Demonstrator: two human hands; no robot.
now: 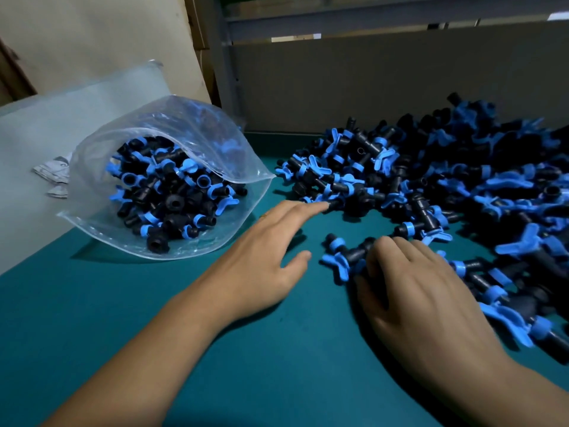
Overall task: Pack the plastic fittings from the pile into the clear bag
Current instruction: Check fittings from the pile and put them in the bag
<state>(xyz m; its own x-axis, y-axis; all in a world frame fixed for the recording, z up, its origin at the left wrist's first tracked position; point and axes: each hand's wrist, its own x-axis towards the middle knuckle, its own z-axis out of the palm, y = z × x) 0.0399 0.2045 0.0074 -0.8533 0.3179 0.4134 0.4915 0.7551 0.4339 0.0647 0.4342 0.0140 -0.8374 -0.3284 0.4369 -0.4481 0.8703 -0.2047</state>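
Teal matting covers the workbench (pixel 277 349), and that is our playing surface. Across its right half sprawls the pile of fittings (pixel 446 186), black tee-shaped bodies with blue wing-handled collars, tumbled every which way, so no single heading for the heap. At far right the pieces blur with the wide lens.

Over on the left lies the clear bag (pixel 172 180), a zip-top pouch on its side with its mouth gaping toward the camera and slightly right, its long axis running back toward the rear left. It is well stocked with the same black-and-blue fittings. Beside it, on the pale sheet (pixel 40 143) at the left edge, sit some crumpled paper scraps (pixel 55 174); any print on them is too small to read. No legible brand or label anywhere.

Now the hands. The left hand (pixel 261 257) is flat over the mat, fingers straight and spread, index tip touching the near edge of the pile, holding nothing. The right hand (pixel 415 291) lies palm down on the pile's near fringe, fingers curled over a loose fitting (pixel 341 254) whose blue wing sticks out to the left of the knuckles, its body lying roughly left to right.
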